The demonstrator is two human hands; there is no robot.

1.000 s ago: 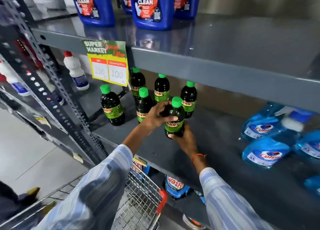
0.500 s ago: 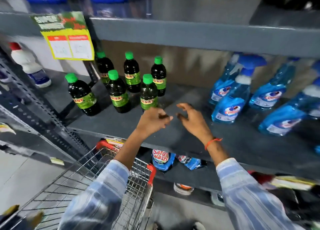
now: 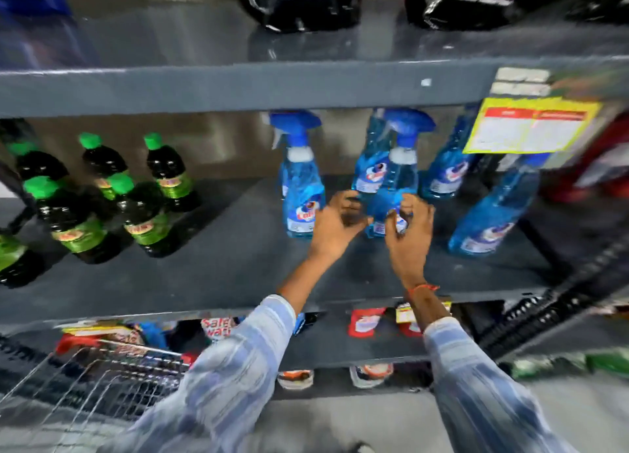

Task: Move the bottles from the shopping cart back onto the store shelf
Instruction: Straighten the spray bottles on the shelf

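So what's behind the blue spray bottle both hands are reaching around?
Directly behind that blue spray bottle stands another blue bottle, its label partly showing. The left hand and right hand cover the front bottle's base, so contact there can't be seen.

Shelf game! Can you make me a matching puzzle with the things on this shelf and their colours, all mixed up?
Things:
1. bottle caps on the dark bottles
2. spray bottles
3. price sign
4. wrist band

Colours:
A. yellow
B. orange-red
C. green
D. blue

Pairs: 1-C, 2-D, 3-A, 4-B
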